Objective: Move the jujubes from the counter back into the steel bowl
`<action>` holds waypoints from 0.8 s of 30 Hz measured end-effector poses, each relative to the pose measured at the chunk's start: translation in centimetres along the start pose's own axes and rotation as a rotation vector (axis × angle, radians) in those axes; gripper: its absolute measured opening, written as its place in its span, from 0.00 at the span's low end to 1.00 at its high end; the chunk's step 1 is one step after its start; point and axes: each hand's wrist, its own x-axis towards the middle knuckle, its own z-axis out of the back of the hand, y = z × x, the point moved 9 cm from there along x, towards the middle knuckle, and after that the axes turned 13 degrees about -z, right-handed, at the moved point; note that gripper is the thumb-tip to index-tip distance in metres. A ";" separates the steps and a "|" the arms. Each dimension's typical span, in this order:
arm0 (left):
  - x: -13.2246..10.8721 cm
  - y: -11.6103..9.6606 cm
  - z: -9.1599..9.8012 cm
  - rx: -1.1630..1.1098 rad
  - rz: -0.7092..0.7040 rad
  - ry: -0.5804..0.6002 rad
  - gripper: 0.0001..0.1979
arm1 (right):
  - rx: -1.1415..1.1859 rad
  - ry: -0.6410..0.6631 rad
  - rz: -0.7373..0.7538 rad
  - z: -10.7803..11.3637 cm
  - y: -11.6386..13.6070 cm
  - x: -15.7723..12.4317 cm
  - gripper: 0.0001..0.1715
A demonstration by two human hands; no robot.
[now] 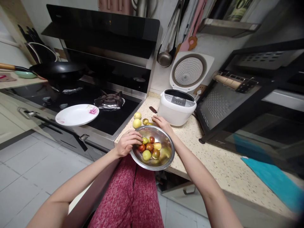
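A shiny metal bowl [167, 155] sits at the counter's front edge in front of me. Inside lie several jujubes [149, 147], some red-brown and some yellow-green. My left hand [128, 143] is at the bowl's left rim, its fingers bent over the edge close to the jujubes and its thumb outside. Past the far rim, my right hand [163, 124] stretches its fingers out beside more jujubes [145, 121] on the counter; the bowl hides part of these. Two yellow-green jujubes [137, 123] rest nearer the stove.
Behind the bowl stands a white rice cooker [177, 110] with its lid raised. A flowered white plate [76, 115] lies on the black gas stove [128, 110], with a wok [59, 71] farther left. A dark oven [261, 126] and blue cloth [268, 177] occupy the right.
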 end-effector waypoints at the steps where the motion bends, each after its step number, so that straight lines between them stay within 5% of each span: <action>1: 0.0 0.0 0.0 -0.001 0.002 -0.003 0.36 | -0.020 -0.035 0.015 0.8 0.2 0.0 0.22; 5: -0.1 0.1 -0.1 -0.017 0.006 0.000 0.35 | -0.003 -0.148 0.077 4.4 1.4 -0.5 0.23; 9: -0.1 0.1 -0.1 -0.028 0.008 -0.001 0.34 | 0.099 -0.058 0.113 6.5 3.3 -1.1 0.22; 15: -0.1 0.2 0.0 -0.023 0.002 -0.020 0.34 | 0.082 0.317 0.151 5.2 7.1 -2.6 0.23; 24: -0.1 0.2 0.0 -0.029 0.013 -0.013 0.34 | 0.020 0.460 0.113 4.1 7.7 -3.3 0.17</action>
